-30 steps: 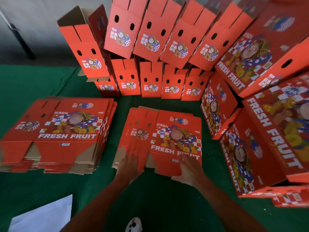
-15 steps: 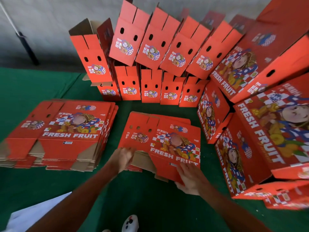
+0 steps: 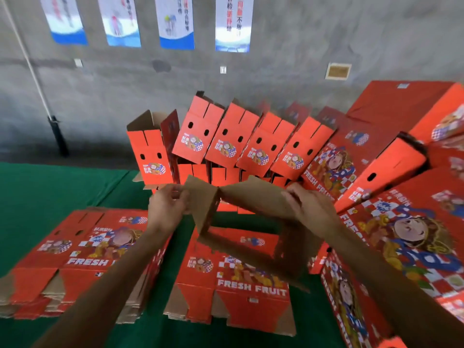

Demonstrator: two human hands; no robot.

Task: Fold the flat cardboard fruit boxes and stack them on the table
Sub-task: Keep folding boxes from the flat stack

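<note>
While the blank hangs half-opened: squaring it into a tube looks the step in hand
Left hand [image 3: 167, 209]: pinches the box's left flap; should pull outward
Right hand [image 3: 311, 209]: grasps the right panel; should counter-push
Opened box [image 3: 251, 199]: held above the flat stack [image 3: 233, 285]; creases want even pressure
Folded boxes [image 3: 226, 144]: stacked behind on the green table [image 3: 37, 194]

Only one view here, worn on the person's head, looking forward and slightly down across the green table [image 3: 50, 197] toward the grey wall [image 3: 276, 79] at 12 o'clock. It's close in, forearms entering from 6 o'clock. Wide-angle, so the edges bend noticeably.
</note>
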